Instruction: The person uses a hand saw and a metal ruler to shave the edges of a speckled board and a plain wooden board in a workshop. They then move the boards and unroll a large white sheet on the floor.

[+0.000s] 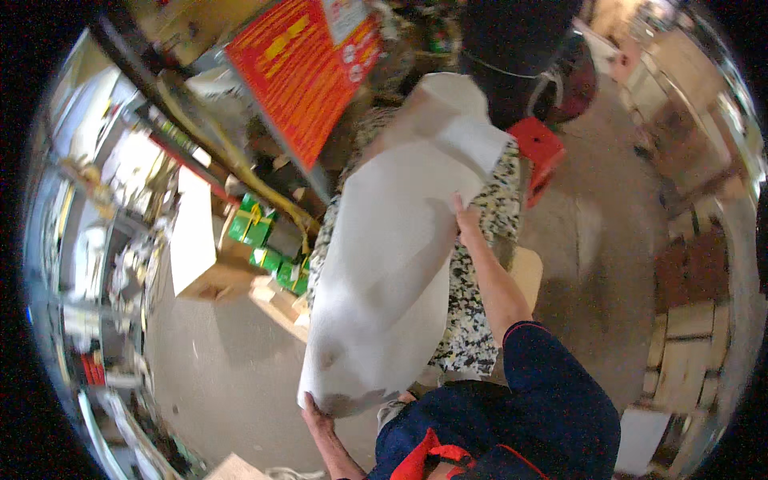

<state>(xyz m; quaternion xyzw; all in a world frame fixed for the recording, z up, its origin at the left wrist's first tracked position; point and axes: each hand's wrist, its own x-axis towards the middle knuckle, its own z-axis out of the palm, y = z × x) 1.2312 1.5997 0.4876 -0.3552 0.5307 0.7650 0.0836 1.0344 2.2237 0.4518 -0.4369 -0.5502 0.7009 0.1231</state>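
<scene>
A large, soft white sheet [392, 232] with brownish stains stretches in front of me, its far end bent over into folds. It lies over a speckled black, white and yellowish foam pad [470, 332]. My left hand [317, 414] pinches the sheet's near left corner, thumb showing at the edge. Farther out, my right hand [467, 220] is closed on the right edge with the thumb on top; its other fingers are partly hidden. Whether the sheet is cloth or thin foam, I cannot tell.
Beyond the left side of the pad stand a red sign board [300, 76], green boxes with yellow straps [252, 224] and an open carton [196, 240]. A red plastic stool [538, 152] and a dark bin [516, 48] are at the far right. Cartons [690, 320] line the right side.
</scene>
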